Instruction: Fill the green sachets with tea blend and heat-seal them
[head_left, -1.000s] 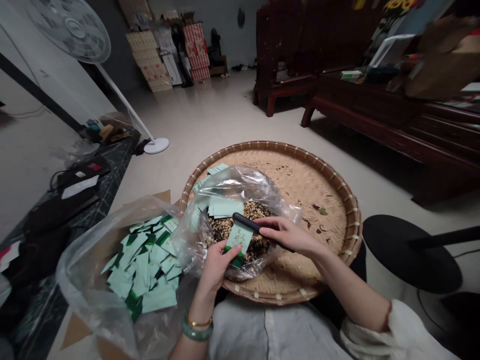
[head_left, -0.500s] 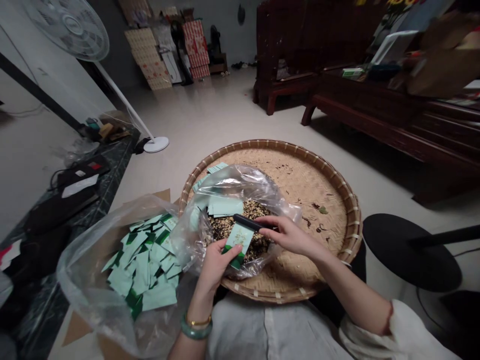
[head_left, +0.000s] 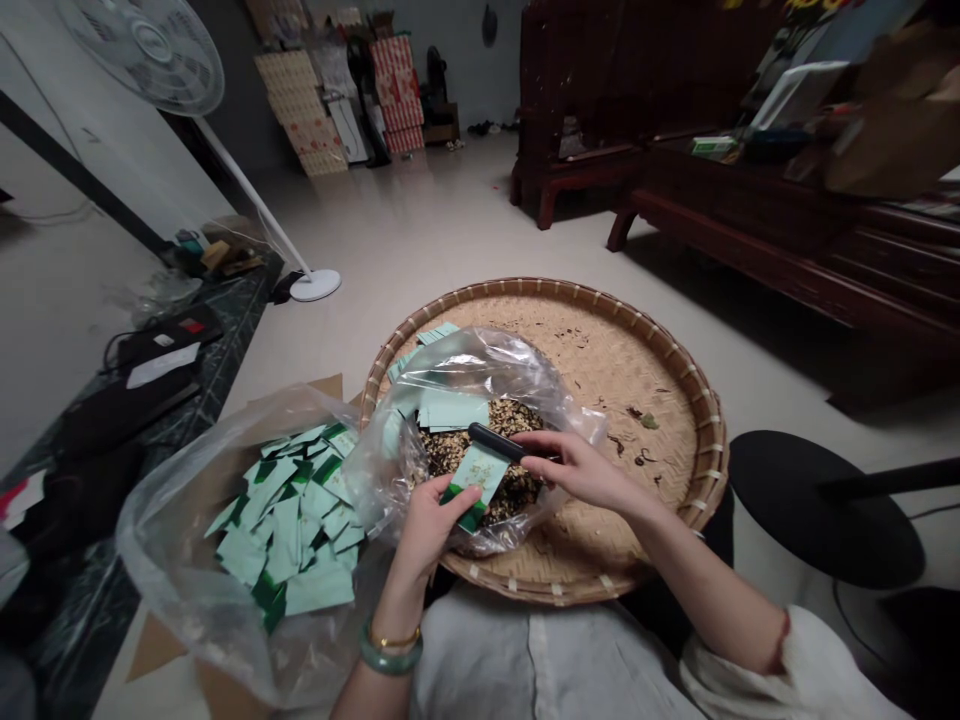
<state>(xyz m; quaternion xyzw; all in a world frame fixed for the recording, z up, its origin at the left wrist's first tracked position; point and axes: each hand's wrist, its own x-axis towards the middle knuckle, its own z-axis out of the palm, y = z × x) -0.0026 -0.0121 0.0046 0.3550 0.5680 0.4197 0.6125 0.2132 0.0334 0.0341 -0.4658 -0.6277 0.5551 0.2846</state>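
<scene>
**Packet pinched at one end, black tool across the other**

Head view: your left hand (head_left: 429,525) is closed on the green packet (head_left: 480,475), thumb on top near its lower end. Your right hand (head_left: 574,465) is wrapped around the black tool (head_left: 496,442), fingers closed, tool lying across the packet's upper end. Packet sits above the dried mix (head_left: 442,452) in the open clear bag (head_left: 517,365), on the woven tray (head_left: 709,400). Can't tell if the tool grips the packet or only rests on it.

Risks, my call: a loose left pinch could let the packet twist or drop into the mix; a skewed tool could crease it; a wrist snagging the bag's floppy rim could tip mix out.
</scene>
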